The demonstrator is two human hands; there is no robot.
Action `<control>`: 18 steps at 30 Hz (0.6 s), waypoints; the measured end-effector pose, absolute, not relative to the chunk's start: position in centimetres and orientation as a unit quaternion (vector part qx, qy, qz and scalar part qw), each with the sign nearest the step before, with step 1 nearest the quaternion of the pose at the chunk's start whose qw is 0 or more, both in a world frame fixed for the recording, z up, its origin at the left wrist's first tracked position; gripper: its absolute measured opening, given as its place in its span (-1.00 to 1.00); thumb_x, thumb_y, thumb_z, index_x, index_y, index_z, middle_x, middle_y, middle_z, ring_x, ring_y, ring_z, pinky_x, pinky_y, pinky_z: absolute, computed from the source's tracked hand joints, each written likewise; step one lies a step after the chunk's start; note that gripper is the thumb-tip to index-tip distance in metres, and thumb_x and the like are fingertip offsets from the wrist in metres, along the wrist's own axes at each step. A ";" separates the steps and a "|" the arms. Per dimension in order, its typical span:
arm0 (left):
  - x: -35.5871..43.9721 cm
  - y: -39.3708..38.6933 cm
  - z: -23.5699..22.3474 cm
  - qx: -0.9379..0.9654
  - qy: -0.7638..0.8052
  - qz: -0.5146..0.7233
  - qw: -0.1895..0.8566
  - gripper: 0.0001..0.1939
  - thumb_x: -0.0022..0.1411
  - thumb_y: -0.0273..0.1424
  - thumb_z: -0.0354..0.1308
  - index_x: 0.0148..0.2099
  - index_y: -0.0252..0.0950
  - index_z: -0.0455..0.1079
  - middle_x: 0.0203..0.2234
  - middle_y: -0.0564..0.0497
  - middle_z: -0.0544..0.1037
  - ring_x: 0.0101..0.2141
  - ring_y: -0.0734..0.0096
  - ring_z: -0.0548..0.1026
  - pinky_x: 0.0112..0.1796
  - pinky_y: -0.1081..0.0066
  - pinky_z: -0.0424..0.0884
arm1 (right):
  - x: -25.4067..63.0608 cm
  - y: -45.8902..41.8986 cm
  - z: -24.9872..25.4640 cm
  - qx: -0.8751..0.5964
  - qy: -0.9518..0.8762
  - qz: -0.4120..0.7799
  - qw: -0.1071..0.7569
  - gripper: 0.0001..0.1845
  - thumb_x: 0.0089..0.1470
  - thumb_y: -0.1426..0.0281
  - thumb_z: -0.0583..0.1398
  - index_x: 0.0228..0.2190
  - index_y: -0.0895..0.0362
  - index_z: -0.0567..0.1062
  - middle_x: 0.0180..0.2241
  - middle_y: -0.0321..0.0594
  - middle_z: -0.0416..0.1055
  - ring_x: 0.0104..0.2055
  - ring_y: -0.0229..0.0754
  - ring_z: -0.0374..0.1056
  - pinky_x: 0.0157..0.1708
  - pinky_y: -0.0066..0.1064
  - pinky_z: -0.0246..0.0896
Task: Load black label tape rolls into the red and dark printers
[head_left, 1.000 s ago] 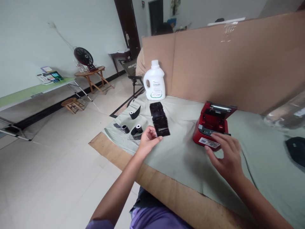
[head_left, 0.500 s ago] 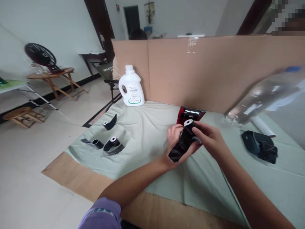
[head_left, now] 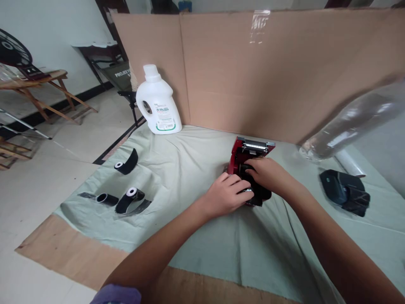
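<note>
A small red and black label printer (head_left: 234,157) stands on the cloth in front of me with its lid raised. My left hand (head_left: 229,193) is closed around the printer's near left side, fingers bent over its edge. Inside the printer's bay, the fingers of my right hand (head_left: 268,174) are closed on a black label roll (head_left: 244,169), mostly hidden by the hand. A loose black strip (head_left: 257,199) hangs out over the printer's near edge.
Several black rolls (head_left: 107,199) with loose tails lie to the left. A white detergent bottle (head_left: 160,105) stands before a cardboard panel (head_left: 221,71). To the right are a large clear bottle (head_left: 348,122), tilted, and a dark printer-like device (head_left: 344,190).
The black roll, held up in both hands before, is now down in the open printer with my right hand. My left hand has moved from the roll to the printer. The view has tilted down.
</note>
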State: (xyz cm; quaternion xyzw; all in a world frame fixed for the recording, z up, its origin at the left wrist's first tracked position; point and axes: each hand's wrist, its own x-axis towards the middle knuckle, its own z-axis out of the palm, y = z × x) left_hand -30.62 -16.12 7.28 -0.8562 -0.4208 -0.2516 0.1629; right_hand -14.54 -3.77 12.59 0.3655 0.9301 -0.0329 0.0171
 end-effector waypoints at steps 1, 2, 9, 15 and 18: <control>-30.5 -16.2 7.3 -0.856 -0.422 -0.255 0.159 -0.81 0.40 -0.41 0.06 -0.07 -0.16 0.50 -0.11 -0.04 0.59 -0.17 0.30 0.42 -0.24 0.30 0.19 | -14.6 -3.7 12.5 0.358 0.933 -0.040 0.015 -0.73 0.22 0.48 0.10 -0.16 0.15 0.59 -0.15 -0.02 0.59 -0.11 0.05 0.47 -0.15 -0.25 0.22; -30.3 -16.2 7.4 -0.854 -0.423 -0.261 0.154 -0.80 0.40 -0.42 0.05 -0.05 -0.17 0.50 -0.12 -0.03 0.60 -0.16 0.31 0.42 -0.23 0.29 0.19 | -14.8 -3.5 12.4 0.352 0.935 -0.050 0.012 -0.74 0.22 0.48 0.11 -0.16 0.14 0.59 -0.15 -0.05 0.60 -0.10 0.03 0.47 -0.14 -0.26 0.20; -29.7 -16.3 7.4 -0.827 -0.443 -0.331 0.098 -0.80 0.41 -0.39 0.07 -0.06 -0.20 0.52 -0.15 -0.02 0.63 -0.16 0.32 0.45 -0.19 0.27 0.22 | -15.6 -3.0 11.4 0.381 0.922 -0.069 0.025 -0.78 0.21 0.44 0.13 -0.31 0.12 0.60 -0.24 -0.09 0.61 -0.09 0.04 0.45 -0.02 -0.17 0.10; -29.7 -16.2 7.5 -0.818 -0.434 -0.361 0.106 -0.83 0.37 -0.44 0.12 -0.05 -0.23 0.50 -0.20 -0.01 0.65 -0.21 0.32 0.48 -0.25 0.27 0.20 | -11.7 -4.3 11.1 0.416 0.847 -0.231 -0.238 -0.68 0.24 0.22 0.15 -0.47 0.09 0.54 -0.42 -0.21 0.52 -0.29 -0.12 0.39 -0.27 -0.32 0.17; -29.4 -16.3 7.8 -0.820 -0.425 -0.359 0.134 -0.84 0.36 -0.46 0.14 -0.06 -0.24 0.50 -0.22 -0.01 0.65 -0.25 0.35 0.49 -0.25 0.28 0.21 | -10.1 -3.1 9.7 0.507 0.704 -0.254 -0.427 -0.64 0.21 0.09 0.15 -0.42 0.10 0.49 -0.41 -0.21 0.50 -0.39 -0.18 0.32 -0.38 -0.34 0.17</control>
